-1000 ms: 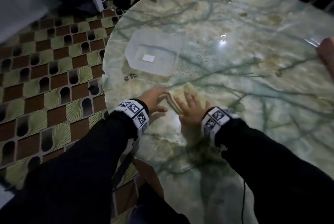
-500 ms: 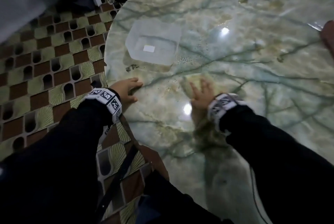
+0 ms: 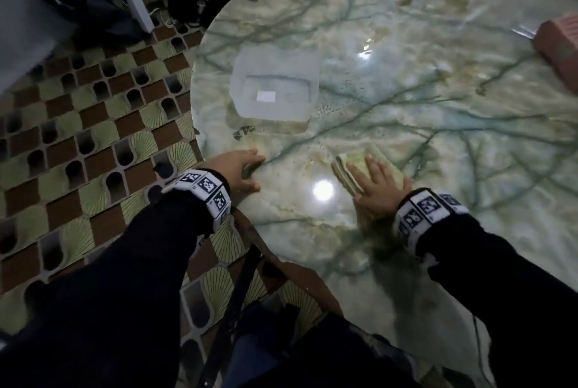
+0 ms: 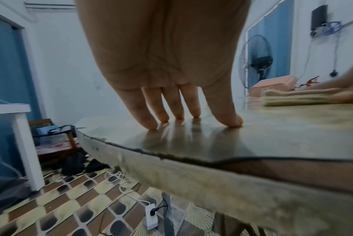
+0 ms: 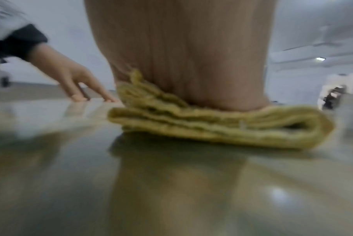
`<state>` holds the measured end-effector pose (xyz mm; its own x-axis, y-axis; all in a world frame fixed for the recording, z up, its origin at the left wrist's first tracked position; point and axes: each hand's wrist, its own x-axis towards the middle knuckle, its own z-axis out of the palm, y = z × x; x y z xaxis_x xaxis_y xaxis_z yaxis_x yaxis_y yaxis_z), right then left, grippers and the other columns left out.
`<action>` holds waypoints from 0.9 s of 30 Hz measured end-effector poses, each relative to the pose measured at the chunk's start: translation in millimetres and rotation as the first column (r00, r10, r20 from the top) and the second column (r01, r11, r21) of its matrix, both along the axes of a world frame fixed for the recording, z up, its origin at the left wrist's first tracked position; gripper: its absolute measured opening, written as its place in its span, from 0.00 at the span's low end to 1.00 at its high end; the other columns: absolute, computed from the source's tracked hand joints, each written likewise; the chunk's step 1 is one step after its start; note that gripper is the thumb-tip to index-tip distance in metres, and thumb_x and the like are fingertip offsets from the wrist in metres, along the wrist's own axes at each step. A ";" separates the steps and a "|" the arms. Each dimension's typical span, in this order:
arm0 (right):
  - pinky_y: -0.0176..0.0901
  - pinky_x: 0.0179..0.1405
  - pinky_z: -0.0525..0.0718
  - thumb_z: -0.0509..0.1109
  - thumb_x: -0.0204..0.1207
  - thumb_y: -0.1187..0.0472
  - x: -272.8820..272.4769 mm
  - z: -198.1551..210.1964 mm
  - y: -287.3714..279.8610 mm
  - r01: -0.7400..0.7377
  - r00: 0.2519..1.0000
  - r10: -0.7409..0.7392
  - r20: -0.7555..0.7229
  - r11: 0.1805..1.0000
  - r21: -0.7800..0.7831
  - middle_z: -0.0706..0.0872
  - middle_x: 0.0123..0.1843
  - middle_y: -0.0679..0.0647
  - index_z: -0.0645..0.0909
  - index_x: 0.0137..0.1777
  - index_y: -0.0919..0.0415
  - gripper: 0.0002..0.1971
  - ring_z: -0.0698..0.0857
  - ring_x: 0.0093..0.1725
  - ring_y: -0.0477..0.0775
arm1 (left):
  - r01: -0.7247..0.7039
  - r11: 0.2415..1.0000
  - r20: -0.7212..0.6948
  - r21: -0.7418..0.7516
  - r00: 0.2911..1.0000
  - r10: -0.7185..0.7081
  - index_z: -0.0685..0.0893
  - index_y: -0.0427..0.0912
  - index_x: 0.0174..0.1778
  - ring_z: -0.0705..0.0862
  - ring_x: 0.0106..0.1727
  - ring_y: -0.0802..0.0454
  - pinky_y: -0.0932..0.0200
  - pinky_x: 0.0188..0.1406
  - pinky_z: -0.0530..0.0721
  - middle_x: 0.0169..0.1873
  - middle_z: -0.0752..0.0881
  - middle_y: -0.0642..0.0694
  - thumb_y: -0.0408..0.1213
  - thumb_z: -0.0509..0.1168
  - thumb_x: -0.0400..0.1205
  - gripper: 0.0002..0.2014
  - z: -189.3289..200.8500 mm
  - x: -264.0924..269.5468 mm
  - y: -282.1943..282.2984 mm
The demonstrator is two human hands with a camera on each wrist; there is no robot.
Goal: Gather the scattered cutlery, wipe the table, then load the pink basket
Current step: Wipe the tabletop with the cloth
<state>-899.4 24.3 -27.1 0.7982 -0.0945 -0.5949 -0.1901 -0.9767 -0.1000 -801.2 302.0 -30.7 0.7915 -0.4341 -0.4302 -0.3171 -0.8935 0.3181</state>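
A folded yellow-green cloth (image 3: 350, 168) lies on the green marble table (image 3: 406, 81), and my right hand (image 3: 375, 184) presses flat on it with straight fingers. The right wrist view shows the cloth (image 5: 222, 126) squashed under the palm. My left hand (image 3: 240, 165) rests with straight fingers on the table near its left edge, fingertips (image 4: 234, 123) touching the glossy top. The pink basket (image 3: 560, 46) sits at the far right edge of the head view; in the left wrist view the basket (image 4: 272, 84) stands behind the cloth (image 4: 305, 99). No cutlery is plainly visible.
A clear plastic container (image 3: 275, 87) stands on the table beyond my left hand. The table edge (image 4: 171, 161) curves close under the left wrist. Tiled floor (image 3: 78, 137), bags and cables lie to the left; a standing fan (image 4: 256, 59) is behind.
My left hand left the cloth and moved to the table's left edge. The right hand has slid the cloth to the right across the table.
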 end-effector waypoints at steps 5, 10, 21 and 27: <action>0.73 0.74 0.40 0.53 0.83 0.48 10.1 -7.6 100.1 -0.113 0.993 0.110 0.051 0.992 0.049 0.29 0.83 0.49 0.37 0.80 0.35 0.33 0.33 0.82 0.55 | -0.044 0.991 0.004 -0.130 0.999 0.045 0.76 0.46 0.72 0.72 0.73 0.49 0.59 0.73 0.66 0.74 0.74 0.48 0.34 0.73 0.74 0.28 3.8 19.0 8.3; 0.72 0.74 0.33 0.52 0.84 0.50 -53.6 3.6 134.1 -0.297 0.948 0.306 -0.084 0.949 0.107 0.23 0.79 0.45 0.34 0.79 0.33 0.33 0.28 0.80 0.51 | 0.229 0.973 0.076 0.021 0.970 -0.230 0.73 0.46 0.74 0.69 0.73 0.45 0.54 0.70 0.68 0.75 0.69 0.46 0.39 0.74 0.73 0.32 7.1 31.8 5.0; 0.69 0.76 0.44 0.55 0.81 0.49 26.9 -12.1 77.7 0.249 0.956 -0.251 0.150 0.968 0.029 0.35 0.84 0.49 0.41 0.81 0.37 0.33 0.39 0.83 0.55 | 0.239 0.968 0.035 -0.073 0.971 -0.237 0.71 0.56 0.74 0.54 0.82 0.46 0.54 0.78 0.53 0.82 0.52 0.44 0.47 0.77 0.68 0.38 -1.3 48.5 23.2; 0.74 0.73 0.35 0.51 0.84 0.46 17.2 -3.2 147.4 -0.191 0.981 0.192 -0.011 0.980 0.061 0.25 0.81 0.49 0.34 0.80 0.36 0.33 0.30 0.81 0.55 | 0.203 0.971 0.047 -0.128 0.979 -0.199 0.76 0.55 0.70 0.59 0.81 0.46 0.53 0.78 0.57 0.81 0.58 0.43 0.43 0.81 0.63 0.38 -4.3 53.7 23.1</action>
<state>-882.3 171.6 -30.3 0.7879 0.0956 -0.6084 -0.0020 -0.9875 -0.1577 -747.5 325.1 -35.1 0.6955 -0.6366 -0.3332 -0.4985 -0.7614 0.4144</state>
